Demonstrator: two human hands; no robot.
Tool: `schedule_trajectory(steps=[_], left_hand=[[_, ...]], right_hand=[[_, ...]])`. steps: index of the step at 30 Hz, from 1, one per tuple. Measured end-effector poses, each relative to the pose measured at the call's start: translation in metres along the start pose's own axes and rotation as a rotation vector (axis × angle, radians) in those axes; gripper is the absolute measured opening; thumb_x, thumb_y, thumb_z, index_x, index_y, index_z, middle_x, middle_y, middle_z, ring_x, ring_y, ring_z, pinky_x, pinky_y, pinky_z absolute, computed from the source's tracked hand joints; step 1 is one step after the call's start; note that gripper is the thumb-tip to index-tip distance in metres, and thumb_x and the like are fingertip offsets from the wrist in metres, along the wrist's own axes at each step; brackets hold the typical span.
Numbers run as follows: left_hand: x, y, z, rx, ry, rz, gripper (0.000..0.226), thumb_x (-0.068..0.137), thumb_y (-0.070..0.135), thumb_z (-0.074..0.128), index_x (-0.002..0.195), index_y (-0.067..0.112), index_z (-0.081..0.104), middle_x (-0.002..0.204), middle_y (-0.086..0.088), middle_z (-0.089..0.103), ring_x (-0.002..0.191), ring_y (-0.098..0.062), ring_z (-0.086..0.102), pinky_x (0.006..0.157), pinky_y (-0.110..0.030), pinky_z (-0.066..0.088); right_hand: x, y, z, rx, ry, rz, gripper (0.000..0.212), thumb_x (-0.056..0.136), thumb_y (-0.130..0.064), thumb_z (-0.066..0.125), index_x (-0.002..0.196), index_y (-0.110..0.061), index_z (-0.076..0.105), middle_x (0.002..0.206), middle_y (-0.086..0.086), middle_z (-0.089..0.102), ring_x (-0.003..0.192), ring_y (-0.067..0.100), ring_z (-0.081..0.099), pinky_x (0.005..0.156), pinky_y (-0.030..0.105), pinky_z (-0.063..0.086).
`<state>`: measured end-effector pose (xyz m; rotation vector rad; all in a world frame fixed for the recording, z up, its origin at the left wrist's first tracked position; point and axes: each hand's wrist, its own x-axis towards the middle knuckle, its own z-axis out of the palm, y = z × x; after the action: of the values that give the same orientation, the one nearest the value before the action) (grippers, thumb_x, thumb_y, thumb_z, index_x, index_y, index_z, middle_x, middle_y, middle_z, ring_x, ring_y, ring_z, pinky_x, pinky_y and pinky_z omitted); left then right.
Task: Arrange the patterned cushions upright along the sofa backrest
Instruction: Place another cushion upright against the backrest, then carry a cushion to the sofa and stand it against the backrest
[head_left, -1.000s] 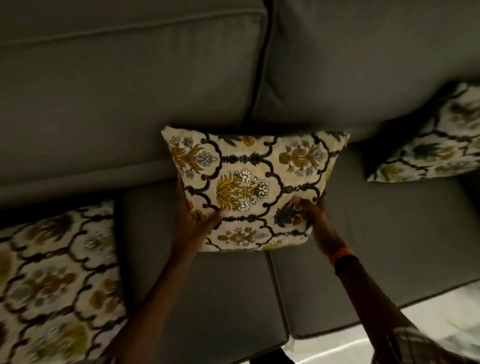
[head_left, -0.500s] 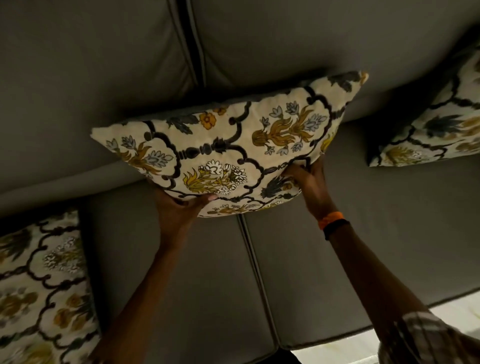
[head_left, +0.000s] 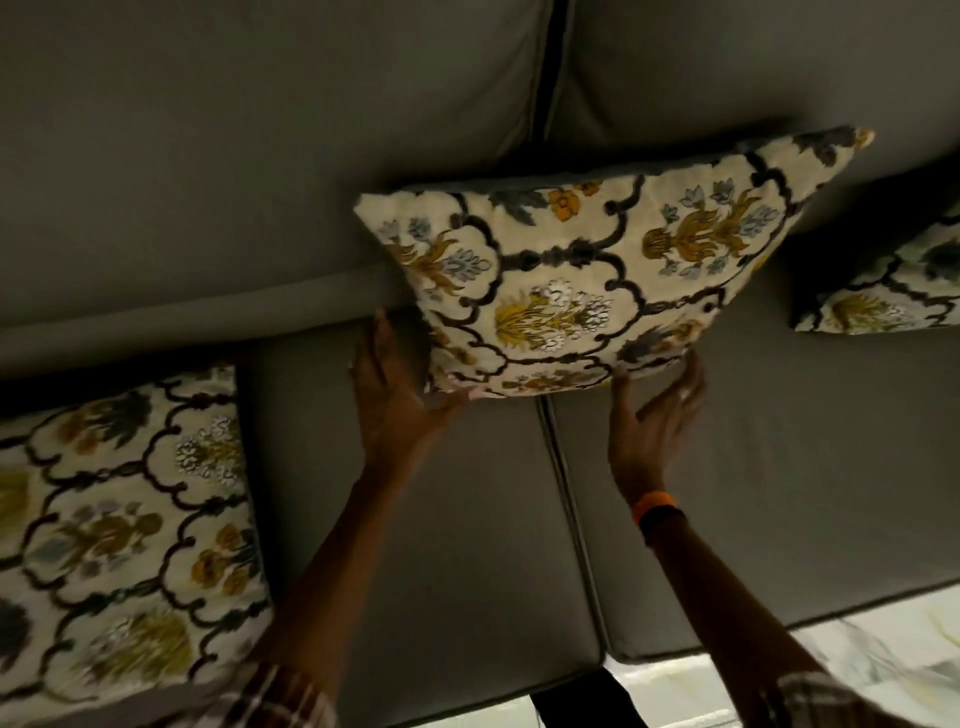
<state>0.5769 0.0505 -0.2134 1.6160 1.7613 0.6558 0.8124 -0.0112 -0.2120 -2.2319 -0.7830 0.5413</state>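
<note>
Slippage is the main worry here. The middle cushion (head_left: 587, 291) leans against the grey backrest (head_left: 260, 156), centred below the gap between the two back pads, its lower edge at the back of the seat (head_left: 441, 519). The left hand (head_left: 389, 395) cups its lower left corner, fingers together along the side and thumb under the bottom edge. The right hand (head_left: 652, 410) is at the lower right edge with fingers spread apart and only the tips touching the fabric, so it grips nothing. With so little hold, the cushion could slump forward onto the seat or twist as soon as the left hand lets go, since its top right corner sits higher than the left and it looks skewed. A second patterned cushion (head_left: 119, 530) stands at the left, and a third (head_left: 893, 280) at the right edge; both appear propped, though dim light hides how firmly.
</note>
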Motion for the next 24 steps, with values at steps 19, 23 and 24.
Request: schedule_trajectory(steps=[19,23,24], left_hand=[[-0.090,-0.366,-0.359,-0.344,-0.021,-0.771,0.151,0.043,0.067,0.088,0.162,0.025,0.005,0.167,-0.009,0.022,0.153,-0.031,0.028,0.123,-0.049,0.032],[-0.084,-0.364,-0.356,-0.435,0.046,-0.684,0.117,0.071,0.023,0.092,0.159,0.019,0.016,0.161,-0.008,0.036,0.147,-0.027,0.037,0.112,-0.031,0.034],[-0.083,-0.360,-0.357,-0.419,0.087,-0.626,0.115,0.070,0.017,0.092,0.159,0.019,0.018,0.159,-0.006,0.038,0.145,-0.023,0.039,0.108,-0.023,0.033]], right_hand=[[-0.349,-0.079,0.310,0.187,-0.677,0.107,0.097,0.075,-0.058,0.094,0.157,-0.031,0.049,0.157,0.000,0.059,0.147,0.024,0.055,0.122,0.059,0.042],[-0.350,-0.146,0.271,0.333,-0.790,0.165,0.068,0.087,-0.021,0.089,0.148,-0.021,0.059,0.138,0.007,0.074,0.098,0.002,0.080,0.082,0.030,0.068],[-0.353,-0.156,0.265,0.359,-0.761,0.164,0.070,0.088,-0.014,0.086,0.150,-0.021,0.056,0.139,0.007,0.073,0.100,0.004,0.079,0.080,0.029,0.068]])
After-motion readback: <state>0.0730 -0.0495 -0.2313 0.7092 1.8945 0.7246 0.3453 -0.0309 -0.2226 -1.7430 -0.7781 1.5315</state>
